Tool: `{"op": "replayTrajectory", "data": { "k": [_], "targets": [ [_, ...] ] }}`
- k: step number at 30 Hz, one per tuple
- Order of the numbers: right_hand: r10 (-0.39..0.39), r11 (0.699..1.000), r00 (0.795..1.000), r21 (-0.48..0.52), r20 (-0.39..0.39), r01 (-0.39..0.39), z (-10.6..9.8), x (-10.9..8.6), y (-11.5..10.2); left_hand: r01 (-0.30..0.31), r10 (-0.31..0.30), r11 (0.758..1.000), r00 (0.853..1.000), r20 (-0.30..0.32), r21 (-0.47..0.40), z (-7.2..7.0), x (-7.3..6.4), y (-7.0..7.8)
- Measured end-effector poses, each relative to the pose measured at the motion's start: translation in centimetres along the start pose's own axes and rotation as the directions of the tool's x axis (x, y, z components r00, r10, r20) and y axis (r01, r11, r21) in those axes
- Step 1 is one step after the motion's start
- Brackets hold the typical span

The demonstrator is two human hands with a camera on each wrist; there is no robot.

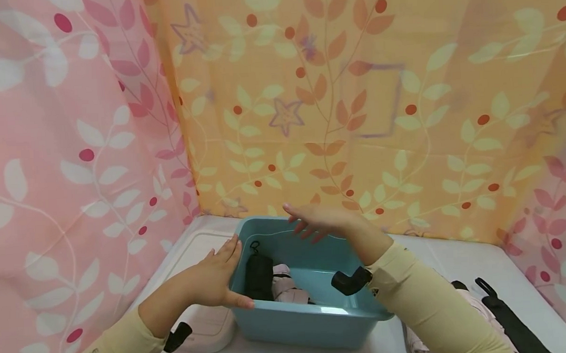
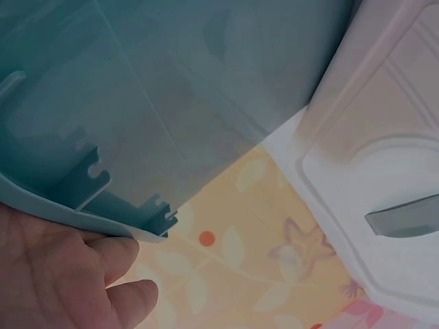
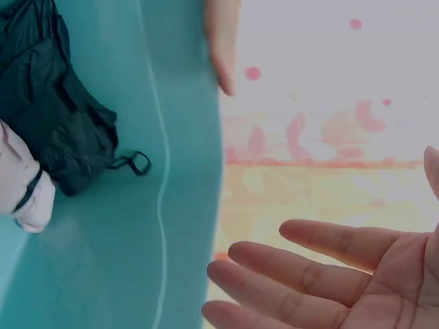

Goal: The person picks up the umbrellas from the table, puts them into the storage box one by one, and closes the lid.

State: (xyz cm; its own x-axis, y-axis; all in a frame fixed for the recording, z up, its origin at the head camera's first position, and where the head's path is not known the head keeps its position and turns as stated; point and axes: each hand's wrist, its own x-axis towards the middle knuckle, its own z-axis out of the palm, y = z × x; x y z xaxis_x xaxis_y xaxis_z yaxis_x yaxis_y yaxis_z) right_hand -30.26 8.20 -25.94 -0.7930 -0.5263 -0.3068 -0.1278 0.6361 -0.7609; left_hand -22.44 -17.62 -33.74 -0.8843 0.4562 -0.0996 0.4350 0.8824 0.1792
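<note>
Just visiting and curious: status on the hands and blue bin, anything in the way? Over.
Left hand on rim of blue bin. Right hand outstretched by far rim. Dark bundle, pink bundle inside. Pale lid alongside, not covering it.

White, smooth-looking support surface (image 1: 445, 254), pale all over; whether table or bench, can't tell. Blue plastic bin (image 1: 308, 330) stands upright on it near the middle, base down, open side up. Left of bin, just beside it: off-white lid (image 1: 210, 327), lying flat, rounded corners, raised ridge inside its edge, partly hidden by an arm. Right side, apart from bin: pale pink bundle (image 1: 489, 316), half covered by a sleeve; next to it, slim black bundle (image 1: 514, 321), loop at far end, lying aslant
</note>
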Motion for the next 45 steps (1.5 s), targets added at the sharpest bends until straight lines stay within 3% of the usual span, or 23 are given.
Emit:
{"op": "replayTrajectory", "data": {
  "k": [11, 21, 28, 36, 45],
  "targets": [
    [-0.122, 0.992, 0.989, -0.004, -0.081, 0.122, -2.9, -3.6, 2.8, 0.011, -0.011, 1.0, 1.0, 0.012, -0.013, 0.2, -0.1, 0.1],
    [-0.151, 0.988, 0.961, -0.046, -0.232, 0.145, -6.9, -9.1, 8.3, 0.019, -0.019, 1.0, 1.0, 0.002, -0.008, 0.1, -0.3, 0.1],
    [-0.014, 0.998, 0.955, -0.065, -0.297, -0.005, -8.0, -13.0, 13.4, 0.022, -0.022, 1.0, 1.0, -0.005, -0.013, 0.0, -0.3, 0.1],
    [0.123, 0.992, 0.952, 0.012, -0.28, -0.125, -8.9, -16.8, 19.9, 0.026, -0.026, 1.0, 1.0, -0.007, -0.012, 0.2, -0.1, 0.1],
    [0.27, 0.961, 0.927, 0.022, -0.261, -0.274, -9.7, -19.7, 25.7, 0.032, -0.032, 0.999, 0.999, -0.001, -0.024, 0.3, -0.2, -0.1]
  ]
}}
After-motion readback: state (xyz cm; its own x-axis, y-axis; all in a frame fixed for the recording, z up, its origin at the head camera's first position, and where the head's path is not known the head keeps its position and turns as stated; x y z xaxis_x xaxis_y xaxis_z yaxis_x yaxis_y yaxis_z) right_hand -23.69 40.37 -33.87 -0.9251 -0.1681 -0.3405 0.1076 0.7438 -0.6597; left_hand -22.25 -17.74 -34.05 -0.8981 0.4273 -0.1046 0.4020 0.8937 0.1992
